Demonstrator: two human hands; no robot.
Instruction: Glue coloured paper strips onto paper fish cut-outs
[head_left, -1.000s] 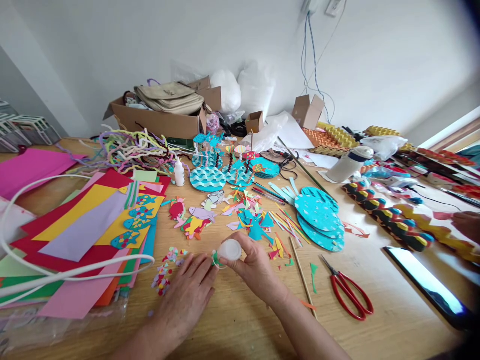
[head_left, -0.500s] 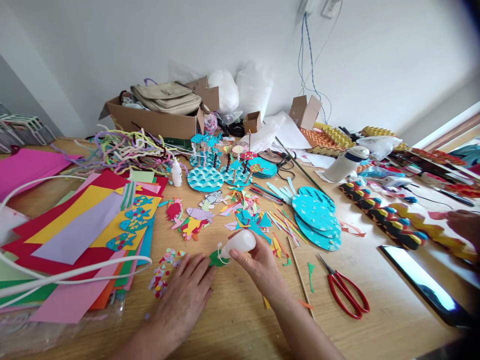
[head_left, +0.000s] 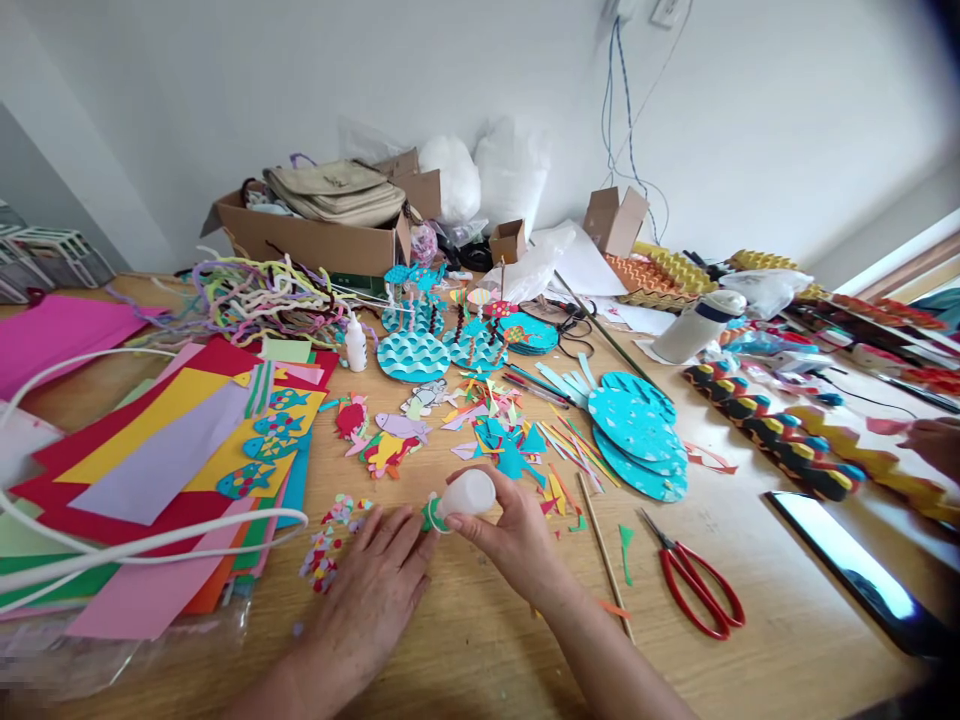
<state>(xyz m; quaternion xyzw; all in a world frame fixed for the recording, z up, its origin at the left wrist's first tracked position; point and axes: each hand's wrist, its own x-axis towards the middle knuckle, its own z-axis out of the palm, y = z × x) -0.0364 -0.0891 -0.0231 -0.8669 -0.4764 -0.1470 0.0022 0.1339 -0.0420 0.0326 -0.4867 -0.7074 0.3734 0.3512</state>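
Here's the wide wooden desk (head_left: 495, 640), papers and craft pieces spread right across it. On the left lies a big fanned stack of coloured paper sheets (head_left: 161, 450), red, yellow, lilac and pink, with blue paper fish (head_left: 262, 448) on top. Behind it, a tangle of fuzzy pastel stems (head_left: 262, 300) runs up to the open brown cardboard box (head_left: 315, 240). Over on the right, spotted turquoise oval discs (head_left: 637, 430) overlap one another, and nearer the edge sit the red-handled scissors (head_left: 701, 590), blades a little apart.

Now the hands, front and centre! The left hand (head_left: 375, 585) is flat on the desk, fingers extended and close together, their tips at a small green paper piece (head_left: 431, 513). The right hand (head_left: 510, 525) has its fingers closed around a white translucent squeeze bottle (head_left: 466, 493), tilted, its nozzle end down at that green piece. Just left of the left hand, small round multicoloured paper dots (head_left: 326, 550) lie scattered. At far right, another person's hand (head_left: 934, 445) reaches in by a pink scrap (head_left: 887, 426).
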